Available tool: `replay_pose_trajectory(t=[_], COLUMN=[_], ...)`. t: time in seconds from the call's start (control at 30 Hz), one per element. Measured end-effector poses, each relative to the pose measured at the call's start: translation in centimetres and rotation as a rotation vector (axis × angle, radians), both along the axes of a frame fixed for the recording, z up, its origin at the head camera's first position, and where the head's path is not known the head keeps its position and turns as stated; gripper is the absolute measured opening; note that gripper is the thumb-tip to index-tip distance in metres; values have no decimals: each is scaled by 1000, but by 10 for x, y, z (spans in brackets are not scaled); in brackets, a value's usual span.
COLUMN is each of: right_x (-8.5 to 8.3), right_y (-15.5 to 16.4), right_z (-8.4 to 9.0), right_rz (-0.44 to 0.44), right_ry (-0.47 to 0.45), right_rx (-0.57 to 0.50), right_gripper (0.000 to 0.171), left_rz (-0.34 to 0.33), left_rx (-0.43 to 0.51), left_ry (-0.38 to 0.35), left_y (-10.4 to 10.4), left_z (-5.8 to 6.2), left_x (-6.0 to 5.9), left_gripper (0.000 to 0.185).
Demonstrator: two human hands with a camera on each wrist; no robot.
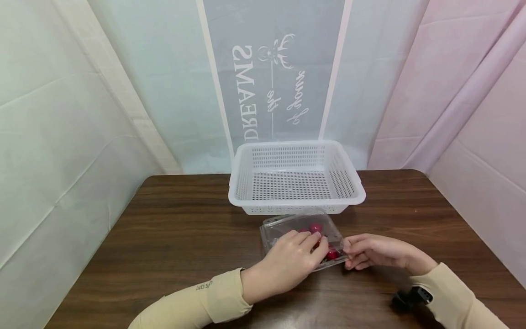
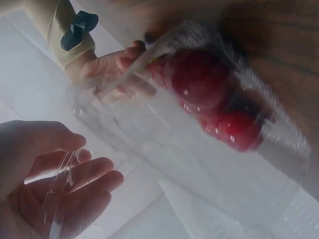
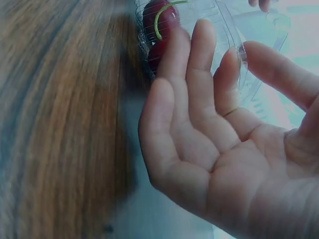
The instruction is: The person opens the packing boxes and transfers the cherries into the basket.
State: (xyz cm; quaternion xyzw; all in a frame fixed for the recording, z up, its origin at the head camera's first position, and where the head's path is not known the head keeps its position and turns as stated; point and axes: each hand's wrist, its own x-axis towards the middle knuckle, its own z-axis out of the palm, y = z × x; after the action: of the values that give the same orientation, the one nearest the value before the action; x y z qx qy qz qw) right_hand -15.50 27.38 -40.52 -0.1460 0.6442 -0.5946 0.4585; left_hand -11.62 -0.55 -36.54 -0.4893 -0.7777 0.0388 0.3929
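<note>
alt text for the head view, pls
Two hands, left hand and right hand, hold a clear plastic clamshell of red fruit on a wooden table. A white perforated basket sits just behind it.

Backdrop banner [image 1: 273, 82]: "DREAMS", "the", "your", sideways, with deer-head emblem. Left sleeve [image 1: 204, 286]: small print, roughly "Let's".

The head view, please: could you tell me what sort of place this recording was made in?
Probably a staged recording booth rather than a kitchen: plain pale sheets hang on every side, a lettered banner hangs behind, and the wooden table bears only a white basket and a clear clamshell box.
</note>
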Motion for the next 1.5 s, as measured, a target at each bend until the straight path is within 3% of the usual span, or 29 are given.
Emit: replay_pose_trajectory(t=[0.1,0.27,0.73,1.13,1.5], right_x=[-1,-1,-1,-3,-2], right_y=[4,9,17,20,19], right_z=[0,-3,-6,-7,-3], right_rz=[0,-26,-96,-124,-137], right_ry=[-10,-15,-56,-63,-32], right_rx=[-24,-85,-153,-213,-204], right_gripper=[14,17,25,27,27], left_rz=[16,50,152,179,162], left_rx=[2,4,-75,-67,34], left_ry=[34,-19,-4,-24,-55], left_y=[1,2,1,-6,-20], left_z=[5,15,43,51,51], left_x=[-1,-4,-9,-11,-15], left_gripper=[24,23,27,27,26])
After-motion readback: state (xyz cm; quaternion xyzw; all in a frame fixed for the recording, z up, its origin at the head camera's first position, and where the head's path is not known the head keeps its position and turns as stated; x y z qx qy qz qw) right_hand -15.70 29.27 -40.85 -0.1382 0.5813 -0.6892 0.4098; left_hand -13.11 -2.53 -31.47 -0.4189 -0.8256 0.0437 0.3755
